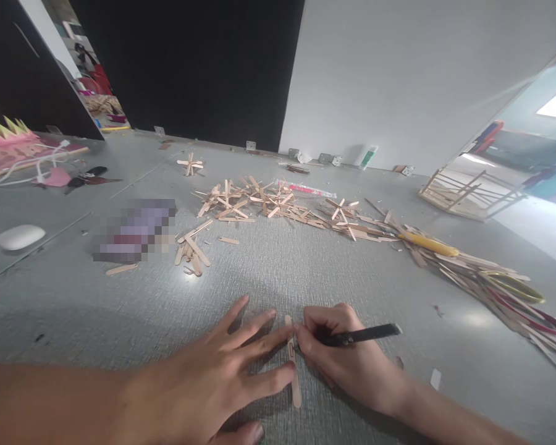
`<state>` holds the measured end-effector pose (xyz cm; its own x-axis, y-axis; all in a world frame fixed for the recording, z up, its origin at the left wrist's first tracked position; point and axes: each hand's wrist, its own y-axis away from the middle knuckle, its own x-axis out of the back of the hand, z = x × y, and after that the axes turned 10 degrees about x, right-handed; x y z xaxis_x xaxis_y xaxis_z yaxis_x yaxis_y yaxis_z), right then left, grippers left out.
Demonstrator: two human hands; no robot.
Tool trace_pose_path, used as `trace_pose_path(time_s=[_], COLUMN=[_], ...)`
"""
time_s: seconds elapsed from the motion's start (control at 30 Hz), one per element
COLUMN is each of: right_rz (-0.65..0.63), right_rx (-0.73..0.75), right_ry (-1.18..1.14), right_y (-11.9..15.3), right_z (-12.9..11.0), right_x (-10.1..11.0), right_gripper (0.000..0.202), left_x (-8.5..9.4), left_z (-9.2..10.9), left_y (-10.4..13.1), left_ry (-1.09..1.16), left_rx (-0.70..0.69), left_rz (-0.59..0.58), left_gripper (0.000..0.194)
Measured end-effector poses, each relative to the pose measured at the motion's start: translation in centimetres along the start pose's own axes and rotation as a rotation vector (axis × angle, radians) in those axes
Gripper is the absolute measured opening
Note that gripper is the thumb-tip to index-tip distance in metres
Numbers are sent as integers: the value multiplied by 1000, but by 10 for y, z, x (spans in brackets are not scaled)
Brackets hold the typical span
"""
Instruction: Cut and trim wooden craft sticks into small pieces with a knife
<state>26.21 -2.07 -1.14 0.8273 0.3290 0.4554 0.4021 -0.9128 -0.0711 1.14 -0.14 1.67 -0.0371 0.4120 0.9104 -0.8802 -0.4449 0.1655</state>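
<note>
A narrow wooden stick (296, 390) lies lengthwise on the grey table (259, 266), with small dark marks near its middle. My left hand (231, 364) lies on the table with its fingers spread, two fingertips touching the stick's left edge. Just right of the stick, my right hand (347, 352) is closed around a black pen-like tool (370, 334). The tool's tip is close to the stick's middle, partly hidden by my fingers.
Beyond my hands are a pile of wooden sticks (306, 215), star-shaped stick pieces (191, 164) and a yellow-handled tool (429, 244). Scissors-like handles (514, 286) lie right, beside more sticks. A white mouse (19, 237) sits left. Panels stand behind.
</note>
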Motion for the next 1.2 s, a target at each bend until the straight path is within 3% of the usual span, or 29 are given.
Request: trace_pose_path(time_s=[0.17, 0.4, 0.67, 0.97, 1.2], right_rz=[-12, -34, -29, -40, 64], right_rx=[84, 102, 119, 137, -48], right_ry=[75, 74, 104, 86, -120], right_y=[-2, -4, -3, -4, 1], right_z=[-2, -4, -1, -2, -14], right_x=[4, 3, 4, 4, 7], right_gripper=[43, 44, 46, 46, 33], left_x=[2, -2, -2, -5, 4], left_z=[1, 0, 1, 0, 4], left_y=[-2, 1, -1, 1, 0], left_ry=[-20, 46, 3, 47, -18], left_rx=[3, -5, 12, 9, -2], left_rz=[-59, 39, -26, 17, 25], left_gripper=[70, 69, 71, 69, 68])
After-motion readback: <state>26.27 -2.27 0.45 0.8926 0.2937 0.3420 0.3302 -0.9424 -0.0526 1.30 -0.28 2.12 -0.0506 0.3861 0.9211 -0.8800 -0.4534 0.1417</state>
